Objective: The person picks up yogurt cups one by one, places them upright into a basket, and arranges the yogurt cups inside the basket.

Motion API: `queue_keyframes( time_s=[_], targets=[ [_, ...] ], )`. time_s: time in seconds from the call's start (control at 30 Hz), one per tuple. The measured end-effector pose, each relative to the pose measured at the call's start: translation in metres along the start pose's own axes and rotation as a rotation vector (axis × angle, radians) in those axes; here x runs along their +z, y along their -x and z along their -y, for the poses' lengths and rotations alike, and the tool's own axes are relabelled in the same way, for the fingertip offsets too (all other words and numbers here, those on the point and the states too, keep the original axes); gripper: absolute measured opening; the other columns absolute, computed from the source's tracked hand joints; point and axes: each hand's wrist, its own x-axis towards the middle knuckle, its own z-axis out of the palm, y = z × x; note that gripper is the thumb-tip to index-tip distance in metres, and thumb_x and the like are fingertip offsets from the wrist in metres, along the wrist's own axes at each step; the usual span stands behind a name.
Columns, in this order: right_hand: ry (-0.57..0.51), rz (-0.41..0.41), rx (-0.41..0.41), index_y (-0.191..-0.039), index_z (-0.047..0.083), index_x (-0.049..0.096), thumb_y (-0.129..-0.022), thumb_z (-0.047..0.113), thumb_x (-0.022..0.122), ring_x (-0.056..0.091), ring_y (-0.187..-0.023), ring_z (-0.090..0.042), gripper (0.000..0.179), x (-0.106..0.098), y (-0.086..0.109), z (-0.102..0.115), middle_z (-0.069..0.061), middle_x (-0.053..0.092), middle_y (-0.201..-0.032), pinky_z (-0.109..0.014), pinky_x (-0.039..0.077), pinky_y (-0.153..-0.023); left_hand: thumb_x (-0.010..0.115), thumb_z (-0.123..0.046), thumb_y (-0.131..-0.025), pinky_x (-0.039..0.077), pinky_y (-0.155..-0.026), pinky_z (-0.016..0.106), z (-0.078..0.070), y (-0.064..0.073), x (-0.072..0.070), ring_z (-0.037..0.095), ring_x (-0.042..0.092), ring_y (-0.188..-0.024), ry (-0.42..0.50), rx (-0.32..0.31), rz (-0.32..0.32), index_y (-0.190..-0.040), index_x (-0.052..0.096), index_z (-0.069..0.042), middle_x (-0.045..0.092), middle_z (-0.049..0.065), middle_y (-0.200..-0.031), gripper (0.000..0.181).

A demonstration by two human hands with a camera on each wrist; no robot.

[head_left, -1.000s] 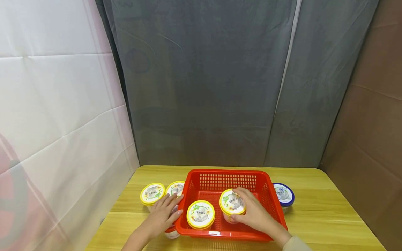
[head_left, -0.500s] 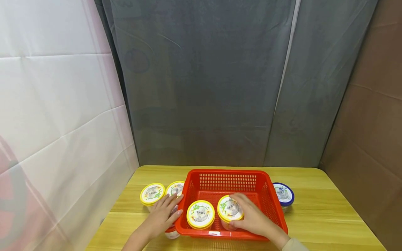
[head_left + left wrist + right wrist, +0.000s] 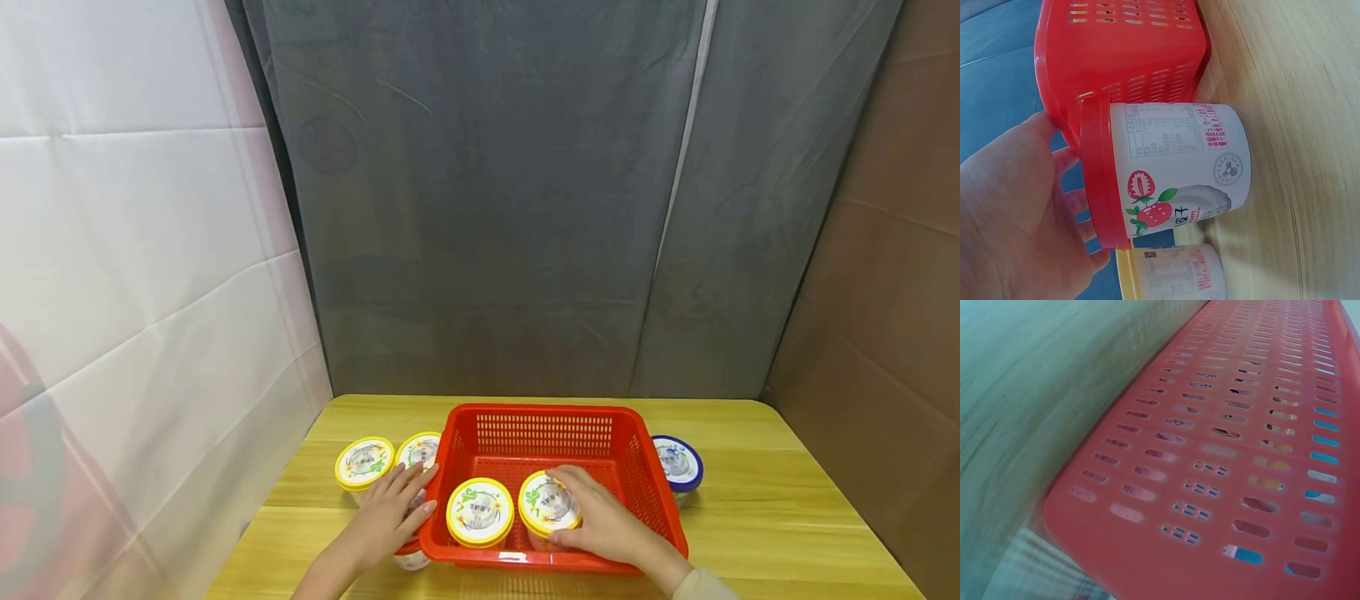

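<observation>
In the head view my right hand point(image 3: 603, 521) grips a yellow-lidded tub point(image 3: 546, 504) by its right side, upright inside the red plastic basket point(image 3: 543, 410). A second yellow-lidded tub point(image 3: 480, 510) stands just left of it in the basket. My left hand point(image 3: 384, 517) lies with fingers extended over a red-lidded tub point(image 3: 1172, 169), its fingertips and thumb at the basket's left rim. The left wrist view has the fingers behind the red lid, and a strawberry printed on the tub. In the right wrist view the basket's slotted wall point(image 3: 1210, 456) hides the right hand's grip.
Left of the basket stand two more yellow-lidded tubs point(image 3: 363, 463), the nearer-to-basket one point(image 3: 418, 450) partly behind the rim. A blue-lidded tub point(image 3: 678, 463) stands against the basket's right side. The wooden table point(image 3: 780, 517) ends at a grey curtain point(image 3: 480, 208).
My right hand has brought its tub slightly left and down toward the basket's near side, next to the other tub. My left hand and the basket have stayed put.
</observation>
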Motion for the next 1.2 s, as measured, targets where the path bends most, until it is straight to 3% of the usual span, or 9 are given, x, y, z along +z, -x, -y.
queue_keyframes(
  time_s=[0.37,1.2],
  targets=[
    [-0.003,0.015,-0.014,-0.146,0.019,0.045,-0.078,0.042,0.081,0.055,-0.125,-0.025,0.08,0.0,-0.0004,-0.0011,-0.004,0.049,-0.144,-0.057,0.048,-0.103,0.044,-0.053,-0.101,0.021,-0.116,0.069,-0.0028,0.0018,-0.0016,0.044,0.028,-0.148,0.011,0.022,-0.019,-0.151,0.042,-0.025,0.041,0.011,-0.157,0.058],
    [-0.046,0.034,0.004,-0.144,0.023,0.047,-0.081,0.059,0.072,0.05,-0.13,-0.036,0.077,-0.002,0.0025,0.0017,-0.002,0.052,-0.142,-0.067,0.041,-0.103,0.044,-0.054,-0.1,0.02,-0.117,0.068,-0.0016,0.0014,-0.0007,0.043,0.027,-0.149,0.009,0.009,-0.011,-0.151,0.042,-0.028,0.041,0.01,-0.157,0.057]
  ],
)
